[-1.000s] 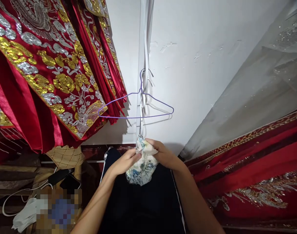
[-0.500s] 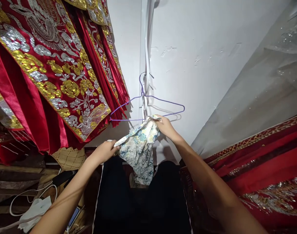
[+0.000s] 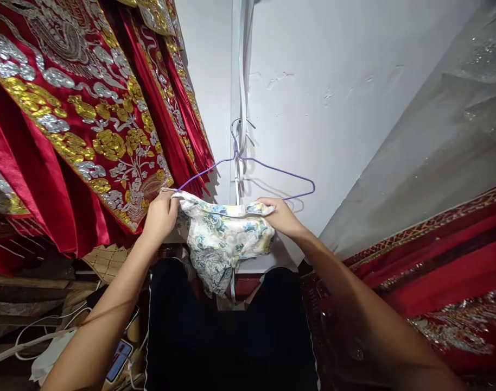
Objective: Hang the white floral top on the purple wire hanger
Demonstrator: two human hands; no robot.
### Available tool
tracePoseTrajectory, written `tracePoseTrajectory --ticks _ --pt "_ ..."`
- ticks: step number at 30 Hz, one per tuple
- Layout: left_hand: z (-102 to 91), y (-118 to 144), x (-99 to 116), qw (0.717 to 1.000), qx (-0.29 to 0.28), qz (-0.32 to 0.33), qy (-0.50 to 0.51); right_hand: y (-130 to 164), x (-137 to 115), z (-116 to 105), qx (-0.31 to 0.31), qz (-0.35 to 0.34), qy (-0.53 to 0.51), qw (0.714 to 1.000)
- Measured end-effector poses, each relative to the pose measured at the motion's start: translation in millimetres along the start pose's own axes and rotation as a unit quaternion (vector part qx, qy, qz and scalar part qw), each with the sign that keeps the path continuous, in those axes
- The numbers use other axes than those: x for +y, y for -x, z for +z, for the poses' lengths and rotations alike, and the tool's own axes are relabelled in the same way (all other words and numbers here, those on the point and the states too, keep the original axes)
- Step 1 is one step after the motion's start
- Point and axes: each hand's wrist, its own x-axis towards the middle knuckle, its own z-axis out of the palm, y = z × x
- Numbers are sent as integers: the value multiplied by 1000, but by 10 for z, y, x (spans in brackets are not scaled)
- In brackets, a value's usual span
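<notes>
Left hand [image 3: 160, 214] and right hand [image 3: 283, 216] of the person are both grasping the floral cloth [image 3: 229, 233], as the head camera shows. Each hand pinches one end of its upper band, so this band is stretched between them, and the lower part hangs down in loose folds. The cloth is found in front of the person, above the knees of the dark trousers [image 3: 231, 347]. Just behind it, a purple hanger [image 3: 237, 156] hangs before the white wall [image 3: 321, 60]. The cloth covers most of its lower bar. Its left end is hidden near the left hand, so I cannot tell if the fingers touch the wire.

On the left side hangs a red garment [image 3: 109, 144] with gold and silver decoration; below it lies a phone [image 3: 120, 360] with a lit screen. On the right side stands other red fabric [image 3: 455, 260], under a translucent cover [image 3: 414, 157].
</notes>
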Motion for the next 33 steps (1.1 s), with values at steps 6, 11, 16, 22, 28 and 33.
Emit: tracePoseTrajectory --ticks 6,11,16,22,28,33 --pt "-9 -328 265 986 2 149 72 17 43 -1 -13 -3 16 1000" --pt "129 -579 443 970 -33 213 109 169 4 61 12 12 52 998" --pt "133 -613 390 976 -26 200 88 299 12 -330 232 -18 116 966" --pt "92 -726 294 976 -2 208 58 212 -230 -1062 118 117 112 980" --pt "134 -774 271 986 -38 142 78 240 -739 -1148 -52 102 145 983" --pt "65 -797 247 981 -68 173 51 275 -772 -1102 -13 61 200 978"
